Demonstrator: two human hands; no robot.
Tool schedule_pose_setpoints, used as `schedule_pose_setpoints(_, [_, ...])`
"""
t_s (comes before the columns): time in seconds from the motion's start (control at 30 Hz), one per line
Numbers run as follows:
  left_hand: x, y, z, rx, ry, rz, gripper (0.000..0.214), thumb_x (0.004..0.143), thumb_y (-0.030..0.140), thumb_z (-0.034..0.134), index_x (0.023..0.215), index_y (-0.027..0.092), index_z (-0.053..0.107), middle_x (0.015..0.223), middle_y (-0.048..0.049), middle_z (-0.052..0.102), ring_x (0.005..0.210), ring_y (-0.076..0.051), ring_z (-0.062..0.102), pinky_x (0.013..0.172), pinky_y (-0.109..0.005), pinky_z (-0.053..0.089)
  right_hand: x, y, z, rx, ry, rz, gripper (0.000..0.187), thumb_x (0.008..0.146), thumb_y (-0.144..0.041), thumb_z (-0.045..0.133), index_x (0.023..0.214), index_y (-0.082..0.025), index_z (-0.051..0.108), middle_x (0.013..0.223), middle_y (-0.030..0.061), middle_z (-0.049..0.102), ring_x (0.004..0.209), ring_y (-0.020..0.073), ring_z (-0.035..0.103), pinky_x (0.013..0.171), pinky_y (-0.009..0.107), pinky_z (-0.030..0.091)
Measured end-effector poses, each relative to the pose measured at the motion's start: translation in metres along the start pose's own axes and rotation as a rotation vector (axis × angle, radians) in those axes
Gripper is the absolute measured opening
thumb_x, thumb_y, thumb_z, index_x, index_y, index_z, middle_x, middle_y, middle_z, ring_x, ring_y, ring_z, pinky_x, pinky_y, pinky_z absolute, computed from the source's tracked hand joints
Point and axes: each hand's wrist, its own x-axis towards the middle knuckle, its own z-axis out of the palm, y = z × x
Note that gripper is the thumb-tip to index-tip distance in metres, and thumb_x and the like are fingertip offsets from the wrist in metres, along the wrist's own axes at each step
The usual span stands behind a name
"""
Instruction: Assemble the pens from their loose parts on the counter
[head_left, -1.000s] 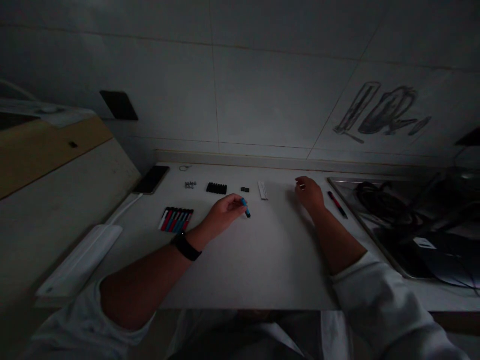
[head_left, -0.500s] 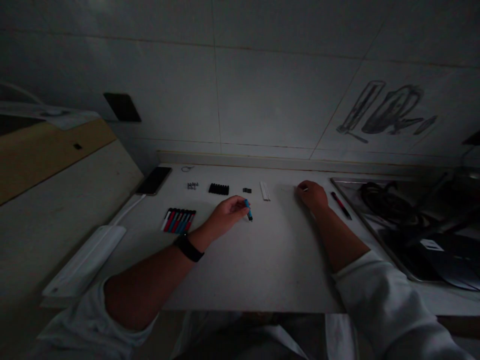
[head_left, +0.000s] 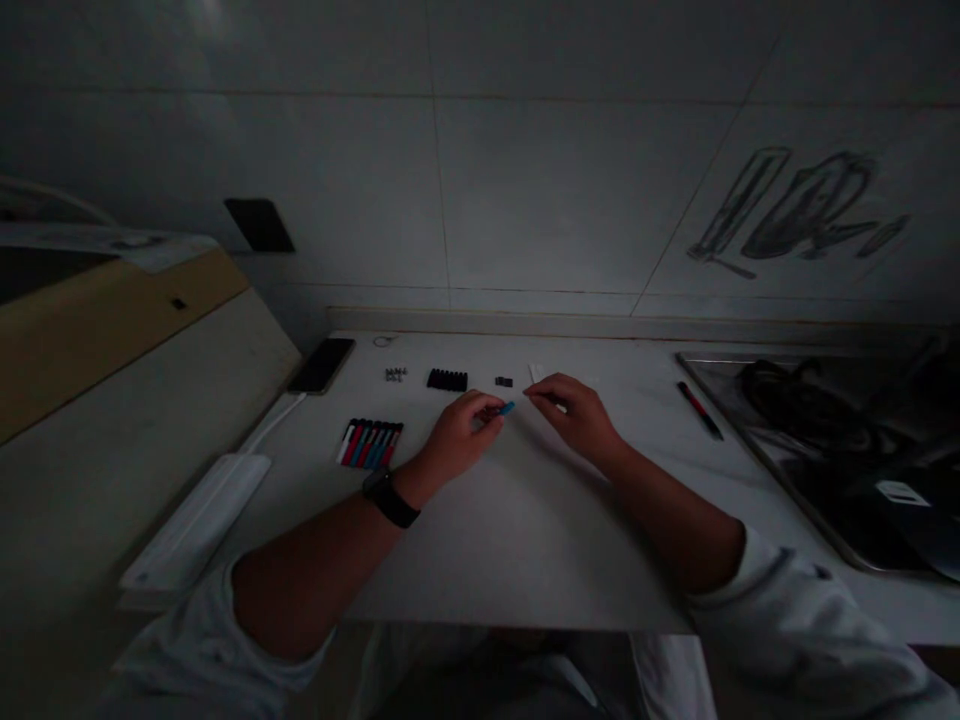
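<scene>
My left hand (head_left: 461,437) is closed in a pinch around a short blue pen barrel (head_left: 506,408), which points to the right. Close by on the right, my right hand (head_left: 574,412) has thumb and forefinger pinched together, facing the barrel's end; whatever sits between those fingertips is too small and dark to make out. Behind the right hand, thin white sticks like pen refills (head_left: 534,373) are partly covered. Small dark grey pieces (head_left: 503,381) lie just beyond the two hands. A row of black pen parts (head_left: 448,380) lies behind my left hand.
Several coloured pen barrels (head_left: 371,443) lie in a row on the left, below small metallic pieces (head_left: 395,375). A phone (head_left: 322,366) and white power strip (head_left: 199,520) occupy the left side. A red-and-black pen (head_left: 700,410) lies beside a metal-rimmed sink or tray (head_left: 739,450).
My right hand has moved left from near the red-and-black pen to beside the blue barrel. My left hand has tilted the barrel from nearly upright to more level.
</scene>
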Motion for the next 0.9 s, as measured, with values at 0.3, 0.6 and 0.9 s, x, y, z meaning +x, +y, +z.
schedule_pose_setpoints(0.3, [0.0, 0.0, -0.001, 0.083, -0.043, 0.047, 0.013, 0.093, 0.016, 0.068, 0.105, 0.02, 0.069, 0.098, -0.0044, 0.067, 0.09, -0.017, 0.065, 0.084, -0.033, 0.054, -0.005, -0.01, 0.006, -0.001, -0.008, -0.008, 0.015, 0.098, -0.036, 0.066, 0.095, -0.023, 0.075, 0.091, 0.0054, 0.075, 0.082, 0.0183, 0.07, 0.073, 0.03, 0.056])
schedule_pose_setpoints(0.6, [0.0, 0.005, -0.002, 0.068, -0.05, 0.067, 0.011, 0.093, 0.016, 0.07, 0.103, 0.02, 0.07, 0.096, -0.0044, 0.067, 0.091, -0.018, 0.066, 0.083, -0.033, 0.053, -0.006, -0.015, 0.011, 0.098, -0.079, -0.007, 0.019, 0.097, -0.037, 0.068, 0.107, -0.023, 0.076, 0.095, 0.0068, 0.074, 0.083, 0.0175, 0.07, 0.072, 0.029, 0.056])
schedule_pose_setpoints(0.9, [-0.001, 0.013, -0.004, 0.006, -0.032, 0.045, 0.02, 0.089, 0.02, 0.077, 0.106, 0.021, 0.067, 0.102, -0.006, 0.072, 0.095, -0.02, 0.069, 0.089, -0.036, 0.056, -0.005, -0.018, 0.011, 0.264, -0.051, 0.106, 0.022, 0.093, -0.044, 0.072, 0.097, -0.023, 0.075, 0.093, 0.0057, 0.074, 0.086, 0.0184, 0.07, 0.075, 0.031, 0.057])
